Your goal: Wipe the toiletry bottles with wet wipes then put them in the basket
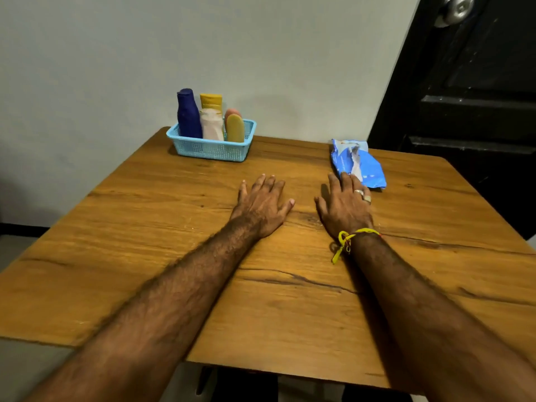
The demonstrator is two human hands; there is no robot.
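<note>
Five toiletry bottles stand upright and packed close together in a small light-blue perforated plastic basket (pixel 211 147), which sits at the far left corner of the brown wood-grain table (pixel 145 256), close to the pale wall (pixel 87 68). At the left of the basket is a tall dark-blue bottle (pixel 188 114) with a narrow neck. Beside it stands a white bottle (pixel 211 124), and behind that a yellow bottle with a ribbed cap (pixel 211 101). At the right end a flat mustard-yellow bottle with a rounded top (pixel 235 128) stands in front of a pinkish-orange rounded bottle (pixel 233 112), of which only the top shows.

A blue wet-wipes packet (pixel 358 162) with a white strip down its middle lies flat on the far right part of the table, well apart from the basket.

The left hand (pixel 262 206) lies palm down on the table, fingers straight and slightly spread, its grip open and holding nothing. The right hand (pixel 345 204) also lies palm down with fingers stretched out; its fingertips touch the near edge of the wipes packet without curling round it. This hand wears silver rings (pixel 362 195), and a yellow thread (pixel 346 240) is tied round the wrist.

A black door (pixel 470 97) with a round metal knob (pixel 455 8) stands at the right, behind the table.
</note>
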